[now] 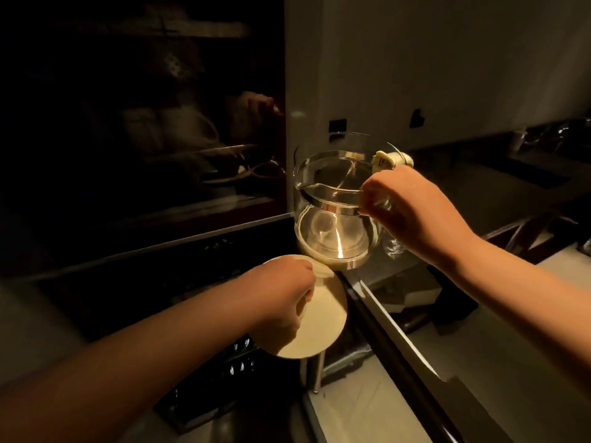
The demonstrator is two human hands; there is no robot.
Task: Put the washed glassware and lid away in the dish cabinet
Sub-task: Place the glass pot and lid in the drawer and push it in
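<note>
My right hand (412,212) grips the handle of a clear glass pot (332,215), held in the air and tilted, its open mouth and spout turned toward me. A pale clip (391,159) sits on its rim. Lower left, my left hand (281,302) holds a round cream lid (323,324) by its top side, flat face toward the camera. The dish cabinet (144,139) stands open and dark at the upper left, with dim shapes of dishes on its shelf. The pot hangs just right of the cabinet opening.
A pale wall panel (415,75) with two dark sockets rises behind the pot. A dark-edged counter (399,362) runs diagonally below the hands. A dark rack with shiny items (236,362) lies under my left forearm. Dim glassware (543,135) stands far right.
</note>
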